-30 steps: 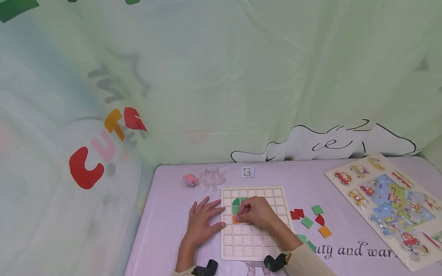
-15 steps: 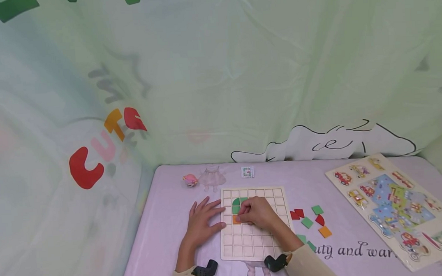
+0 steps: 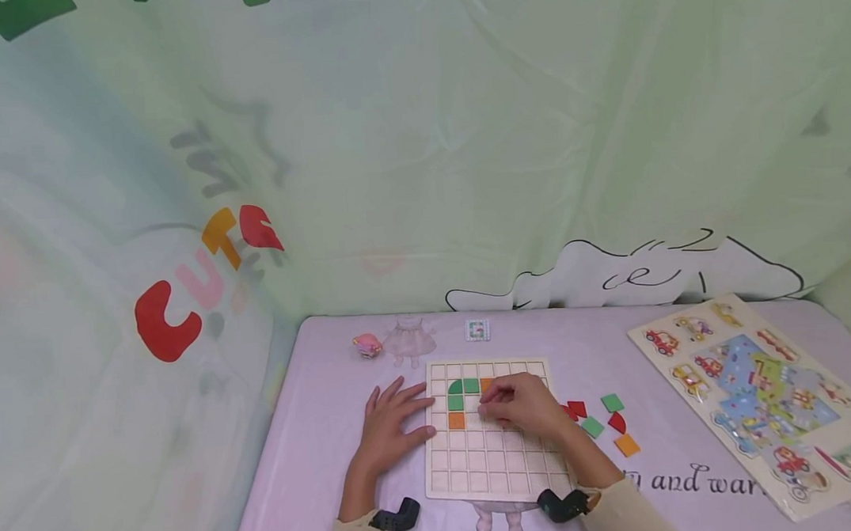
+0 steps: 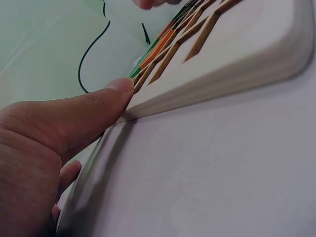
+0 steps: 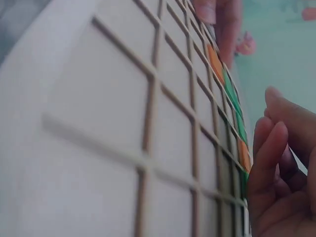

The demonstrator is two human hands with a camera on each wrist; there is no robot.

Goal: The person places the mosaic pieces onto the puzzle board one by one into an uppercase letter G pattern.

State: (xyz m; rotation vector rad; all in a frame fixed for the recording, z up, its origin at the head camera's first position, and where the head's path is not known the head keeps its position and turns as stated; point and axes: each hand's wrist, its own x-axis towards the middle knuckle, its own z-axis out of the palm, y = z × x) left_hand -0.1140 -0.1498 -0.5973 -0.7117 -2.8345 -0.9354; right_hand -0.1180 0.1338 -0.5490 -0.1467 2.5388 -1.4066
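A wooden grid board (image 3: 464, 487) lies on the table. Set in its upper cells are a green quarter-circle tile (image 3: 455, 387), two green square tiles (image 3: 456, 403) and orange square tiles (image 3: 457, 421). My left hand (image 3: 393, 429) rests at the board's left edge, fingers spread; in the left wrist view its thumb (image 4: 116, 91) touches the edge. Above the board's upper right hovers my right hand (image 3: 523, 405), partly covering an orange tile (image 3: 485, 384). In the right wrist view its fingers (image 5: 274, 148) are loosely bent, with no tile visible between them.
Loose red, green and orange tiles (image 3: 612, 403) lie right of the board, some behind my right arm. A small pattern card (image 3: 477, 330) and a pink toy (image 3: 367, 345) sit toward the back. A vehicle puzzle board (image 3: 759, 401) occupies the right side.
My right hand has moved right, away from the lower orange tile, which now shows fully in its cell. Another orange tile at the top has come into view. My left hand stays put.
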